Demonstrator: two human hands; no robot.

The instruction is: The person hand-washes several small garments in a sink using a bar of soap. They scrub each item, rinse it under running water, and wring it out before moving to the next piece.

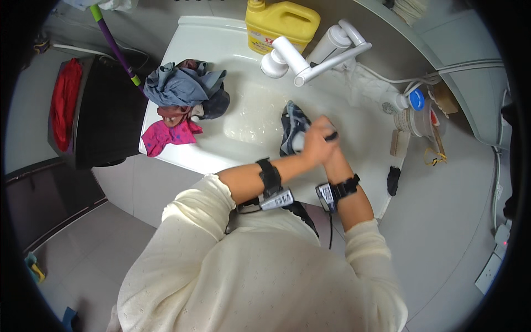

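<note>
Both hands are pressed together over the right part of the white sink point(361, 166), slightly blurred. My left hand point(313, 147) and my right hand point(328, 128) are closed on a wet dark cloth item, a bit of which shows between the fingers. A dark blue and grey cloth point(292, 122) with suds on it lies just left of them on the basin slope; whether it is the same piece is hidden by the hands. Foamy water point(253, 120) stands in the basin. Blue-grey clothes point(178, 85) and a pink patterned cloth point(170, 137) are heaped on the left rim.
A yellow jug point(286, 25) and a white faucet point(319, 66) stand at the back. To the right are a blue-capped bottle point(398, 101), a brush point(399, 143) and a small black cloth point(393, 180) on the rim. A purple mop handle point(114, 45) leans at left.
</note>
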